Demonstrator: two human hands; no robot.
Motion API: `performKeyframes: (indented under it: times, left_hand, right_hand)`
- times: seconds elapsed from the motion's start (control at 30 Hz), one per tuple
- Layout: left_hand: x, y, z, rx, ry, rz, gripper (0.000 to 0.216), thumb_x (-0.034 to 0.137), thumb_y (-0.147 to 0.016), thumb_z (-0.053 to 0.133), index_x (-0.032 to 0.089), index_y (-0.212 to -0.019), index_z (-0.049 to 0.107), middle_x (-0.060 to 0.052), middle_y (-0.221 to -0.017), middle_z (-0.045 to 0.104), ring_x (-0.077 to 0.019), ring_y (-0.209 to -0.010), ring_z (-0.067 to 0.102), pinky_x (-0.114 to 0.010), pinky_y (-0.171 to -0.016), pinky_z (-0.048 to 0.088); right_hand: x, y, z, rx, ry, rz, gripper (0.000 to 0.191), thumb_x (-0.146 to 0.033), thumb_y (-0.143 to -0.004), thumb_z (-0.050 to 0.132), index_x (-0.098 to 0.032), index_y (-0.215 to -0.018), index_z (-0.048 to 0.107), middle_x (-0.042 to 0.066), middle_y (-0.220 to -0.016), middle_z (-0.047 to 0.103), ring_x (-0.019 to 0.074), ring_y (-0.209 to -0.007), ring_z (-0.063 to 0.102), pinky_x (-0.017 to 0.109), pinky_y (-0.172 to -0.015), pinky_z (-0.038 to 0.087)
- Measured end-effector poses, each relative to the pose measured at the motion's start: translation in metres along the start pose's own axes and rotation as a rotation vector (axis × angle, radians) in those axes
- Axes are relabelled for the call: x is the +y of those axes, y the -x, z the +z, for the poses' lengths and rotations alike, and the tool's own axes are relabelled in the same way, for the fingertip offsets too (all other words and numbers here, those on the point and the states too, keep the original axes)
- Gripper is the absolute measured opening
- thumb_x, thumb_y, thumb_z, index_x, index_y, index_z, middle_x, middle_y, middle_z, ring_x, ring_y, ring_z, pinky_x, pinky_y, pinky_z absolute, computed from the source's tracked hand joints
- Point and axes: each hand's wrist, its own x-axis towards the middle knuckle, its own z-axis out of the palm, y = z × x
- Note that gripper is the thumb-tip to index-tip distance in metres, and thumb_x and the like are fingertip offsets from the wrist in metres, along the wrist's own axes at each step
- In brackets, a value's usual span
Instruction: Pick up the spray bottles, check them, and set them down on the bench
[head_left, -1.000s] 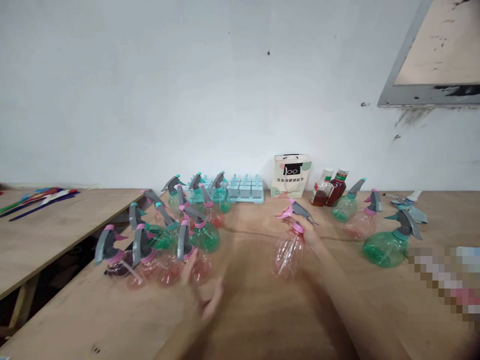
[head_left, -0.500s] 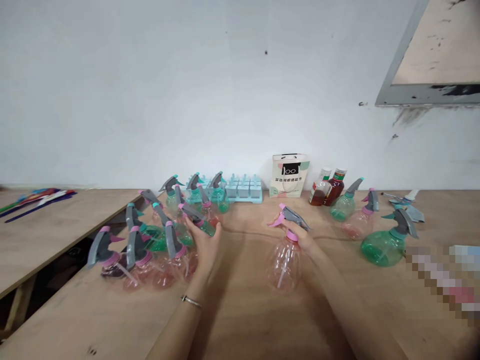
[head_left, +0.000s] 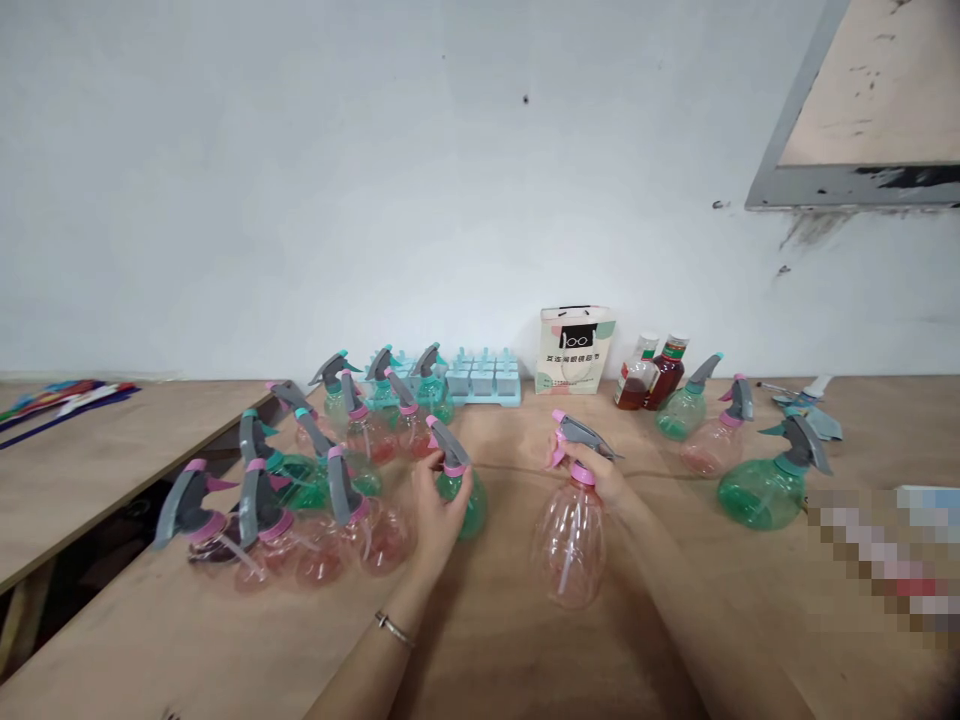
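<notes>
My left hand (head_left: pixel 442 505) is closed round the neck of a green spray bottle (head_left: pixel 474 508) with a pink collar and grey trigger head. My right hand (head_left: pixel 600 472) grips the head of a pink spray bottle (head_left: pixel 570 550), fingers at its pink trigger; the bottle is upright and a white dip tube shows inside. Left of my left hand stand several more spray bottles, among them a pink one (head_left: pixel 382 540) close to my wrist and a green one (head_left: pixel 304 480) behind it. Part of the green bottle's body is hidden by my left fingers.
A pale blue ice-pop mould (head_left: pixel 484 385), a paper bag (head_left: pixel 574 350) and two dark-liquid bottles (head_left: pixel 667 372) line the wall. On the right are a pink spray bottle (head_left: pixel 712 445) and a green spray bottle (head_left: pixel 761 495). A gap separates the left table (head_left: pixel 82 480).
My left hand has moved right with the green spray bottle, away from the left cluster, and the bottle is now more upright. My right hand keeps its hold on the pink spray bottle.
</notes>
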Motion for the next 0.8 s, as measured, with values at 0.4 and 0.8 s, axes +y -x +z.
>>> performKeyframes:
  times: [0.4,0.8]
  left_hand:
    - [-0.004,0.014,0.003,-0.203,0.067,-0.101,0.027,0.042,-0.083,0.062,0.019,-0.098,0.059,-0.006,-0.092,0.069,-0.0218,-0.089,0.065,-0.035,-0.085,0.05]
    - [-0.011,0.016,0.004,-0.211,0.072,-0.108,0.032,0.044,-0.083,0.063,0.019,-0.102,0.06,-0.008,-0.096,0.069,-0.0231,-0.093,0.065,-0.037,-0.087,0.049]
  right_hand:
    - [0.002,-0.002,0.003,0.04,0.006,0.069,0.024,-0.045,-0.067,0.071,-0.022,-0.07,0.067,0.002,-0.066,0.067,0.0136,-0.056,0.055,0.023,-0.046,0.039]
    - [0.004,-0.004,0.004,0.121,0.062,0.1,0.026,-0.047,-0.066,0.073,-0.023,-0.072,0.066,0.003,-0.077,0.07,0.0181,-0.075,0.061,0.024,-0.055,0.045]
